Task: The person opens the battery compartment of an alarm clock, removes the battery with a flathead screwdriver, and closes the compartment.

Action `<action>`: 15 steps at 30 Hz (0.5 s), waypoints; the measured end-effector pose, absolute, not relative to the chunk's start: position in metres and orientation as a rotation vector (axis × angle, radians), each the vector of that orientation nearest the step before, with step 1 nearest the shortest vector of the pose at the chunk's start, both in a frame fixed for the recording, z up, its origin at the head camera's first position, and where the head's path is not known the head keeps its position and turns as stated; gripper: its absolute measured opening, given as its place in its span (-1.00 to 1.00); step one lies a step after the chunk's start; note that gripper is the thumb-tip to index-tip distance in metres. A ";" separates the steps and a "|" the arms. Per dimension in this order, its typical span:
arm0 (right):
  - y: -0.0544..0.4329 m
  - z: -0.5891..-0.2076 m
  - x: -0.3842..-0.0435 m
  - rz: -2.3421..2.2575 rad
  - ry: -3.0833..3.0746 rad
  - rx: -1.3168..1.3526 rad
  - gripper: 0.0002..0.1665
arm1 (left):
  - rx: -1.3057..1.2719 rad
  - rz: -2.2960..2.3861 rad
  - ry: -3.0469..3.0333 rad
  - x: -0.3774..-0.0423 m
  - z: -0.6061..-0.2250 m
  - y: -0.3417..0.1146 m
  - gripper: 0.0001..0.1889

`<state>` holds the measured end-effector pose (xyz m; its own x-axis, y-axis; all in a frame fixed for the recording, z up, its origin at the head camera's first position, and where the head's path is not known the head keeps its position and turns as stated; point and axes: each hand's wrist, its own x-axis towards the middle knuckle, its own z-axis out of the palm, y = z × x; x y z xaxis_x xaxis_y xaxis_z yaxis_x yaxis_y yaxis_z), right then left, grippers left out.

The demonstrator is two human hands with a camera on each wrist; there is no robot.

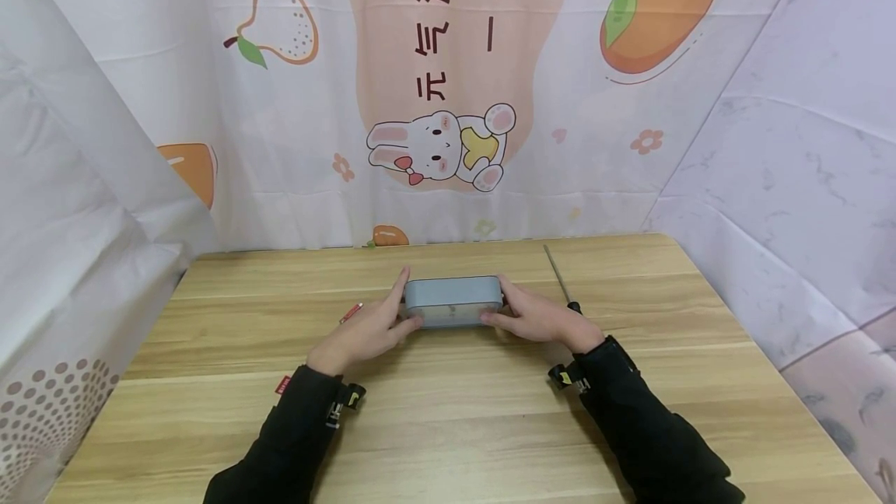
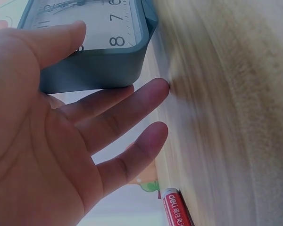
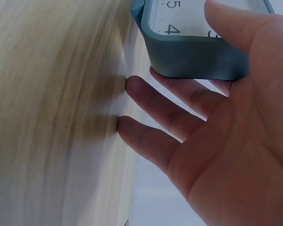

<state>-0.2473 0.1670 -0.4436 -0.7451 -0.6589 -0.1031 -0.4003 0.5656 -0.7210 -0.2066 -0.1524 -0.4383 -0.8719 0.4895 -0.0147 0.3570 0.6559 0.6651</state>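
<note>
A blue-grey desk clock (image 1: 453, 291) stands upright near the back of the table, its white numbered dial facing the person. My left hand (image 1: 367, 330) holds its left end, the thumb on the dial side (image 2: 61, 44) and fingers behind the case. At the other end, my right hand (image 1: 535, 317) grips it likewise, thumb over the front edge. The lower fingers of both hands spread free of the case, tips close to the tabletop. Much of the dial lies outside both wrist views.
A red battery (image 1: 351, 313) lies on the wooden table (image 1: 462, 426) just left of the left hand. Behind the right wrist is a screwdriver (image 1: 560, 274) with a long shaft and black handle. A printed curtain (image 1: 294, 123) hangs at the table's back edge.
</note>
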 end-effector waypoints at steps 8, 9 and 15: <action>0.168 -0.445 -0.247 -0.969 2.430 -0.909 -0.20 | 0.702 0.986 2.696 -0.208 -0.439 -0.152 0.00; 0.169 -0.445 -0.247 -0.966 2.430 -0.910 -0.20 | 0.695 0.986 2.693 -0.208 -0.439 -0.152 0.01; 0.168 -0.444 -0.246 -0.960 2.445 -0.909 -0.13 | 0.713 1.006 2.686 -0.208 -0.439 -0.152 0.04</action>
<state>-0.2464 0.1685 -0.4443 -0.7281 -0.6791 -0.0933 -0.4341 0.5622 -0.7039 -0.2075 -0.1515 -0.4392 -0.8672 0.4980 -0.0054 0.3720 0.6548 0.6579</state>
